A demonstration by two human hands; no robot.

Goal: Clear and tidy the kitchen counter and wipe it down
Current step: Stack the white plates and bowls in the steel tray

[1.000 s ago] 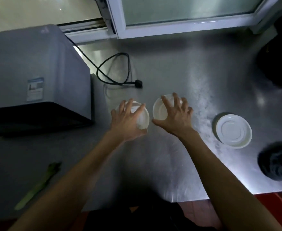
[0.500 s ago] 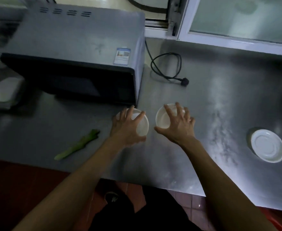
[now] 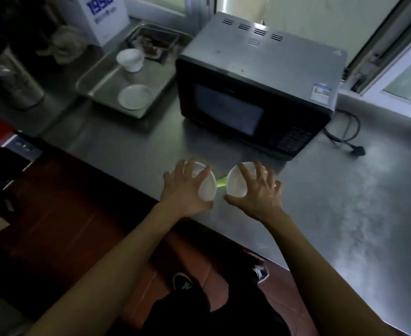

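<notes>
Head view, looking down: a stainless steel counter (image 3: 345,202) is being seen from above, with a dark-fronted microwave (image 3: 255,93) serving as the landmark. Two small white bowls are being held just in front of the microwave, near the counter's front edge. The left bowl (image 3: 208,189) is being gripped from above by the left hand (image 3: 187,187), its fingers spread and curled over the rim. The right bowl (image 3: 236,183) is being gripped the same way by the right hand (image 3: 258,192), fingers splayed across the rim and the thumb hooked at the near side. Whether the bowls are being rested on the counter or lifted clear of it cannot be told. A sliver of a green vegetable scrap (image 3: 220,183) is being glimpsed between the two bowls, mostly hidden by them.

To the left of the microwave, a shallow metal tray (image 3: 97,83) is being used to hold a white saucer (image 3: 134,97) and, further back, an upturned white cup (image 3: 129,59). Behind that tray, a second metal container (image 3: 156,42) with dark contents is being shown. Further left of the microwave, a white box with blue print (image 3: 97,15) is being stood at the back, and a tall metal canister (image 3: 12,81) is being seen at the far left. To the right of the microwave, a black power cord (image 3: 345,132) is being left unplugged on the counter, its plug lying free. Below the counter edge, red floor tiles and the person's dark shoes (image 3: 184,283) are being shown.
</notes>
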